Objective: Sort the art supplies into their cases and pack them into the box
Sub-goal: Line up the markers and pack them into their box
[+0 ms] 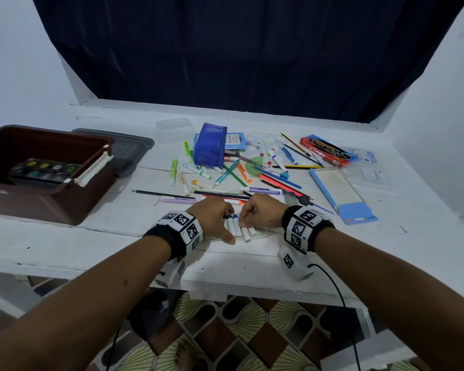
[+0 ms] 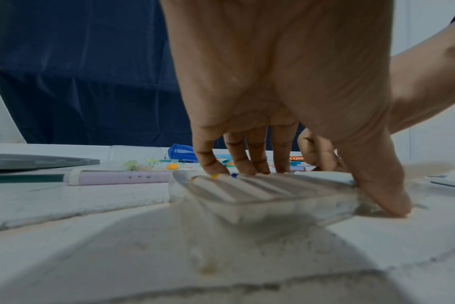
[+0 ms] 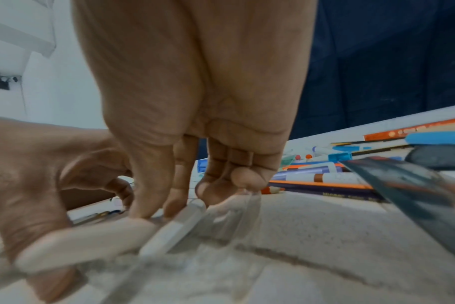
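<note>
A clear flat marker case [image 2: 273, 207] lies at the table's front middle with several white-barrelled markers [image 1: 236, 227] side by side in it. My left hand [image 1: 227, 223] reaches over them. Its fairly straight fingertips [image 2: 242, 171] press on the capped ends, and its thumb [image 2: 387, 197] rests at the case's near corner. My right hand [image 1: 245, 219] is just to the right. Its thumb and forefinger pinch one white marker [image 3: 174, 228] at the row's right end, with the other fingers curled. The loose pens and pencils [image 1: 252, 178] lie scattered behind both hands.
A brown box [image 1: 65, 207] at the left holds a watercolour palette [image 1: 46, 170], with its grey lid [image 1: 129, 151] behind it. Further back are a blue mesh pouch [image 1: 209, 147], a clear tub [image 1: 174, 129], a red pencil pack [image 1: 327, 149] and an open blue flat case [image 1: 338, 188]. A lilac highlighter [image 1: 177, 200] lies left of my hands.
</note>
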